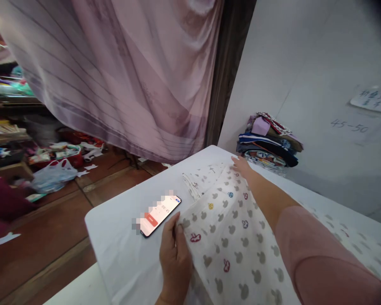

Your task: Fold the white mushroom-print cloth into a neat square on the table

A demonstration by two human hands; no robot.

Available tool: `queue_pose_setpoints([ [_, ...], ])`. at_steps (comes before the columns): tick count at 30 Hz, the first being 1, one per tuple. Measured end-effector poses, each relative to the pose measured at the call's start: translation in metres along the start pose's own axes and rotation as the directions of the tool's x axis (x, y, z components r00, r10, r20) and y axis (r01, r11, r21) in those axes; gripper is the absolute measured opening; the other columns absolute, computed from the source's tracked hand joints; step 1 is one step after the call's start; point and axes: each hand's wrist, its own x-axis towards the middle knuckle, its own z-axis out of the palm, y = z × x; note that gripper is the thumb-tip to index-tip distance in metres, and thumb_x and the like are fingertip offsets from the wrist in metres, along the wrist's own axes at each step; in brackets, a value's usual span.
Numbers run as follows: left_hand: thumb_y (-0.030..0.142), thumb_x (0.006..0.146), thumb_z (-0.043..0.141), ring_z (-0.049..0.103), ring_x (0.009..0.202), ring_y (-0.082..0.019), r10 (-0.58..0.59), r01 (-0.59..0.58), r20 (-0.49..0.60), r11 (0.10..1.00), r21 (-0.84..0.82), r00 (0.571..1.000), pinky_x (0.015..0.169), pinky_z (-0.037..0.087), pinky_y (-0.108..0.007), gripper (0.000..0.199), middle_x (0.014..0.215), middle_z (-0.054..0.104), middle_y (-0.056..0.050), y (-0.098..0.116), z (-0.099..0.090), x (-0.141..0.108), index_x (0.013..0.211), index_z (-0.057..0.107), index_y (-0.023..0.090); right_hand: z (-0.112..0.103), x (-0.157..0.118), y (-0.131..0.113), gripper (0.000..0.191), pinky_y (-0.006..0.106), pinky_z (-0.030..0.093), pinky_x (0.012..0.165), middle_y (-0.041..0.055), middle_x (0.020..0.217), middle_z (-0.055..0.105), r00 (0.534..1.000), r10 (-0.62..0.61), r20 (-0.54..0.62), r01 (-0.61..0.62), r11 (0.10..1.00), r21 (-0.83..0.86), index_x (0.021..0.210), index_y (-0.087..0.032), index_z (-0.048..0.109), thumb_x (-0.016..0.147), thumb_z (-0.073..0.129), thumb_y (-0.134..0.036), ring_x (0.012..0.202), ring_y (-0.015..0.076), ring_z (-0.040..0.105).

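A white cloth [238, 241] printed with grey, red, blue and yellow figures spreads over the white table toward me. My left hand [177, 254] pinches its near left corner between thumb and fingers. At the cloth's far corner is my right hand [240, 166], the arm stretched out in a pink sleeve; its fingers are small and partly blurred, so their grip is unclear. Beyond the cloth's left edge lies a folded piece of similar printed fabric [206, 176]. A lit phone [160, 215] rests left of the cloth, close to my left hand.
The white table [114, 224] has its left edge above a tiled floor. Folded clothes [266, 142] are stacked at the back right against a white wall. A pink curtain [139, 76] hangs behind the table. Plastic bags [55, 174] and a red basket stand at the left.
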Motion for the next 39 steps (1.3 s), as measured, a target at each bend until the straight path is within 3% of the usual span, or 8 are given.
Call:
queue_pose_setpoints([
  [7,0.035,0.089,0.042,0.051,0.113,-0.020,-0.015,0.016,0.008,0.999,-0.035,1.000,0.099,0.040,-0.035,0.033,0.119,0.057,-0.006,-0.004,0.001,0.001,0.117,0.053,0.021,0.031,-0.084,0.020,0.044,0.034,0.025,0.107,0.0073,0.138,0.044,0.959,-0.246,0.138,0.274,0.929,-0.249,0.128,-0.020,0.048,0.085,0.050,-0.031,0.128,0.0209,0.036],
  [12,0.034,0.089,0.042,0.050,0.115,-0.020,-0.015,0.014,-0.009,0.998,-0.067,1.000,0.100,0.039,-0.035,0.034,0.122,0.056,-0.008,-0.009,0.003,0.005,0.118,0.052,0.020,0.042,-0.116,0.018,0.043,0.043,0.017,0.106,0.0108,0.138,0.043,0.866,-0.326,0.379,0.492,0.687,-0.534,0.127,-0.018,0.046,0.091,0.036,-0.039,0.130,0.0231,0.031],
  [15,0.034,0.088,0.043,0.051,0.113,-0.020,-0.028,0.027,-0.021,0.998,-0.064,0.999,0.099,0.039,-0.035,0.034,0.120,0.057,-0.008,-0.010,0.003,0.008,0.118,0.052,0.020,0.038,-0.123,0.010,0.048,0.043,0.017,0.106,0.0116,0.143,0.036,0.882,-0.279,0.380,0.456,0.708,-0.539,0.132,-0.017,0.042,0.092,0.033,-0.040,0.133,0.0228,0.027],
  [20,0.033,0.087,0.043,0.053,0.110,-0.020,-0.036,0.034,-0.025,0.996,-0.083,0.999,0.098,0.040,-0.035,0.035,0.117,0.058,-0.008,-0.010,0.003,0.012,0.118,0.053,0.020,0.031,-0.165,0.019,0.054,0.044,0.007,0.110,0.0107,0.148,0.028,0.907,-0.366,0.207,0.419,0.739,-0.527,0.139,-0.016,0.035,0.093,0.028,-0.043,0.138,0.0233,0.017],
  [27,0.031,0.087,0.041,0.052,0.110,-0.021,0.015,-0.017,-0.044,0.999,-0.031,0.999,0.098,0.040,-0.037,0.036,0.118,0.057,-0.009,-0.010,0.002,0.018,0.119,0.052,0.019,0.042,-0.199,0.021,0.050,0.047,0.006,0.110,0.0098,0.146,0.033,0.902,-0.314,0.295,0.428,0.739,-0.521,0.134,-0.018,0.043,0.093,0.028,-0.043,0.137,0.0246,0.019],
  [31,0.030,0.085,0.042,0.053,0.107,-0.021,0.001,-0.001,-0.064,1.000,0.001,0.998,0.095,0.041,-0.038,0.037,0.115,0.057,-0.008,-0.007,0.002,0.020,0.119,0.053,0.018,0.009,-0.219,0.026,0.060,0.043,0.005,0.112,0.0075,0.152,0.017,0.931,-0.261,0.256,0.358,0.798,-0.486,0.143,-0.017,0.029,0.092,0.026,-0.049,0.140,0.0220,0.006],
  [35,0.029,0.084,0.043,0.053,0.106,-0.021,0.005,-0.007,-0.064,0.999,-0.032,0.998,0.094,0.041,-0.037,0.038,0.113,0.058,-0.008,-0.003,0.003,0.021,0.118,0.054,0.018,-0.045,-0.265,0.063,0.067,0.042,0.001,0.112,0.0042,0.154,0.008,0.978,-0.150,0.143,0.204,0.818,-0.539,0.147,-0.019,0.018,0.091,0.021,-0.055,0.141,0.0212,0.001],
  [39,0.028,0.083,0.043,0.054,0.104,-0.022,0.009,-0.011,-0.056,0.999,-0.034,0.998,0.094,0.041,-0.038,0.038,0.111,0.059,-0.008,-0.001,0.003,0.022,0.117,0.055,0.017,-0.079,-0.296,0.103,0.065,0.047,0.003,0.112,0.0077,0.152,0.014,0.999,0.038,0.007,-0.024,0.761,-0.649,0.145,-0.016,0.024,0.090,0.024,-0.052,0.140,0.0245,0.006],
])
